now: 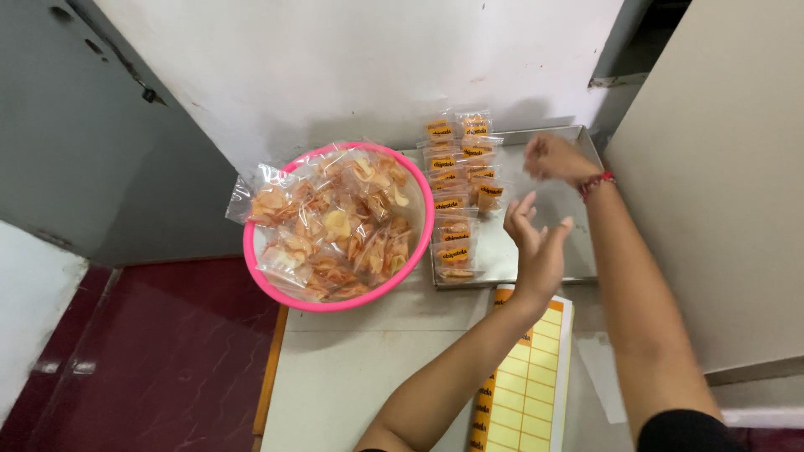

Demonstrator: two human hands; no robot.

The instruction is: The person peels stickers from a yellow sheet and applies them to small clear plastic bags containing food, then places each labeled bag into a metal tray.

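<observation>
Pink plastic made the round basin [251, 251] that stood on the pale table [360, 368], close to the white wall [335, 67]. It was full of clear small bags of orange chips [335, 222], heaped above the rim, and one bag hung over the left edge.

Just to the right of the basin lay a flat metal tray [511, 259]. On its left part the labelled packets [456, 188] were set in two short columns, each one with a yellow-orange sticker on top. The right part of the tray was bare metal.

The left hand [536, 243] was above the tray, just beside the packets, with the fingers spread apart and curved upward; it held nothing and touched nothing that I could see. The right hand [557, 159] was higher, over the far part of the tray, and it was blurred. Its fingers seemed to be drawn together, but I could not tell whether something was pinched between them. A red thread band [596, 182] was around the right wrist.

Under the left forearm a sheet of yellow stickers [528, 377] lay on the table, near the front edge of the tray. A dark red floor [151, 360] showed to the left of the table, and a grey door [84, 125] stood beside the wall.
</observation>
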